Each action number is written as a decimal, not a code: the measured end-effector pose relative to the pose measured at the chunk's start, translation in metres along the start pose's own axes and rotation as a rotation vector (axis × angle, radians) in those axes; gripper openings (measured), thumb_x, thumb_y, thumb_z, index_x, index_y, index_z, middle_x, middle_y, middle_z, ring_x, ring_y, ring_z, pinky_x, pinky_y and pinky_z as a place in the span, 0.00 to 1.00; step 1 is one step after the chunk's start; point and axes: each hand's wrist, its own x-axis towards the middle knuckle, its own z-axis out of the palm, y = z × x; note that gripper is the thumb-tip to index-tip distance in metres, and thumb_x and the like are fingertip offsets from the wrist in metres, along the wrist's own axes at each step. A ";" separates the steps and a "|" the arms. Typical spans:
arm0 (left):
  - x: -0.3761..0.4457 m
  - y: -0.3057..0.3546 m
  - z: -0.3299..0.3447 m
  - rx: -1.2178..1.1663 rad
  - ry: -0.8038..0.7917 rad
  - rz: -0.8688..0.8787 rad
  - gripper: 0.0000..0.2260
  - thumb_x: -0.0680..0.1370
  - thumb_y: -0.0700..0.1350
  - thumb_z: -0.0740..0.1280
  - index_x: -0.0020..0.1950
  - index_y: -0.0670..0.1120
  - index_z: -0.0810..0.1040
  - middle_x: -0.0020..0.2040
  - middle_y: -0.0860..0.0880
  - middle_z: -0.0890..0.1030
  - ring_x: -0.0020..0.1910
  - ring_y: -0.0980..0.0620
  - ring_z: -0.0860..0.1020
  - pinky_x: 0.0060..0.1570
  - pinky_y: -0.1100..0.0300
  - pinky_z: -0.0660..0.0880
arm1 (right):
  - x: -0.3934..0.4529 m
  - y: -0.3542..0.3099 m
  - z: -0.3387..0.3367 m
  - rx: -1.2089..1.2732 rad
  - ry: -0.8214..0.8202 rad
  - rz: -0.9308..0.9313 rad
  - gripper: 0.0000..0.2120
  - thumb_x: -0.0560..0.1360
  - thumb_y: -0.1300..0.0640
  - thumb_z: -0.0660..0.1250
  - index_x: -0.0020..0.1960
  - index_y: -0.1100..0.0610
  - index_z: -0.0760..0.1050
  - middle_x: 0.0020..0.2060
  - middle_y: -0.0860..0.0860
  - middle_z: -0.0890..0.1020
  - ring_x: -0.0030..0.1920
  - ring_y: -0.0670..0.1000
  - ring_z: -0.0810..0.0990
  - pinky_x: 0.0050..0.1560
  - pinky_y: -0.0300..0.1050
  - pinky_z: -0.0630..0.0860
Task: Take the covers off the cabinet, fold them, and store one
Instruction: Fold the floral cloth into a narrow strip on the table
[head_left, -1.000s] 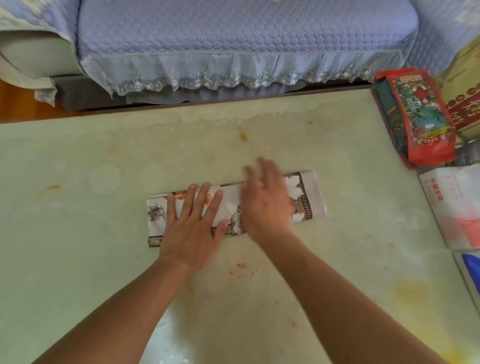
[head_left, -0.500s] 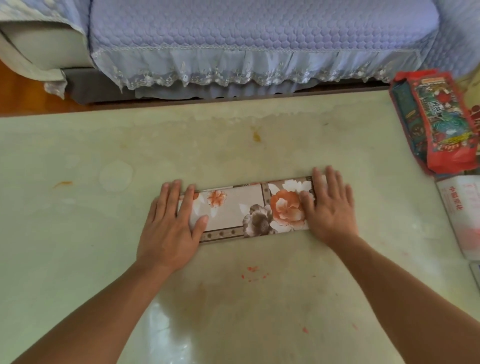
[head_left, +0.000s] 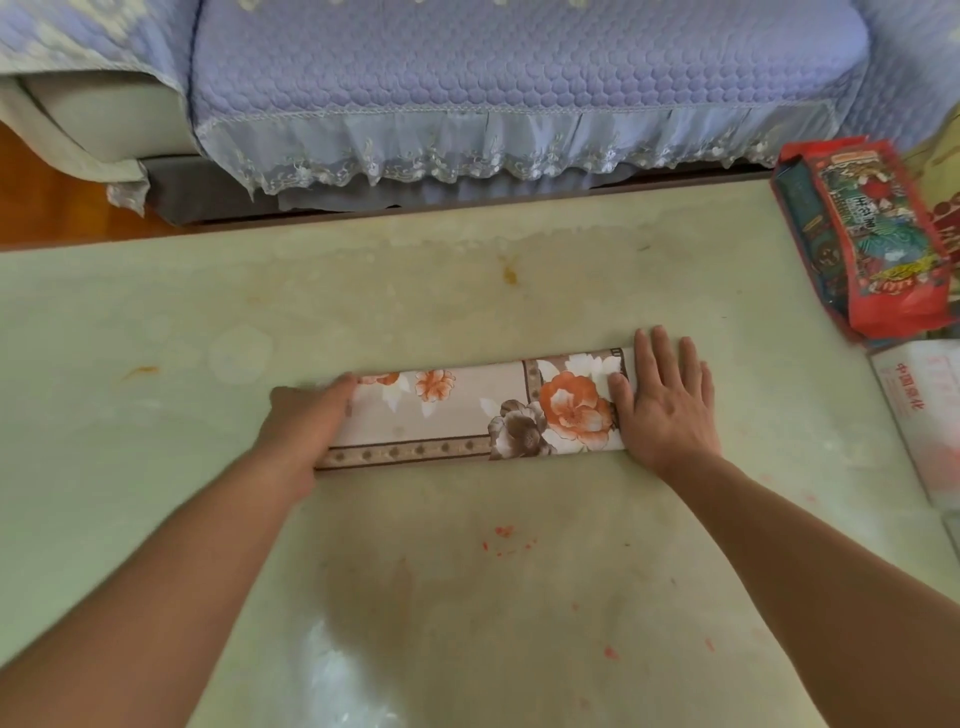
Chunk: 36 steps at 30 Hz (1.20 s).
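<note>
My two forearms come into view from the bottom edge, both bare up to where the picture cuts them off, with no sleeve showing on either. My left hand (head_left: 304, 415) wears no glove, ring or watch that I can see, and its wrist is bare. My right hand (head_left: 670, 402) is bare too, with no ring on its fingers (head_left: 660, 348), short plain nails and no band at the wrist.

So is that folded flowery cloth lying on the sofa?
No, the folded cloth lies flat on the pale green table in front of the sofa, with the left hand and right hand at its ends.
</note>
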 end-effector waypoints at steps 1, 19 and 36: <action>-0.002 0.005 -0.006 -0.112 -0.118 -0.030 0.23 0.73 0.60 0.74 0.61 0.47 0.79 0.52 0.47 0.83 0.46 0.45 0.83 0.45 0.52 0.81 | 0.000 0.000 0.000 0.004 0.004 0.002 0.33 0.82 0.35 0.37 0.82 0.48 0.38 0.81 0.46 0.41 0.80 0.53 0.36 0.80 0.54 0.38; -0.195 0.083 -0.071 0.317 -0.455 0.884 0.07 0.68 0.54 0.76 0.41 0.54 0.81 0.34 0.48 0.79 0.30 0.59 0.70 0.28 0.65 0.63 | -0.070 -0.047 -0.155 0.156 -0.545 -0.579 0.09 0.70 0.49 0.69 0.47 0.50 0.73 0.39 0.44 0.78 0.40 0.40 0.77 0.50 0.46 0.73; -0.259 0.015 0.138 0.544 -0.262 0.997 0.17 0.78 0.48 0.63 0.66 0.48 0.78 0.61 0.46 0.78 0.61 0.46 0.77 0.65 0.52 0.72 | -0.147 0.148 -0.074 0.632 -0.277 0.375 0.28 0.78 0.62 0.60 0.76 0.46 0.64 0.59 0.54 0.80 0.53 0.55 0.79 0.50 0.47 0.78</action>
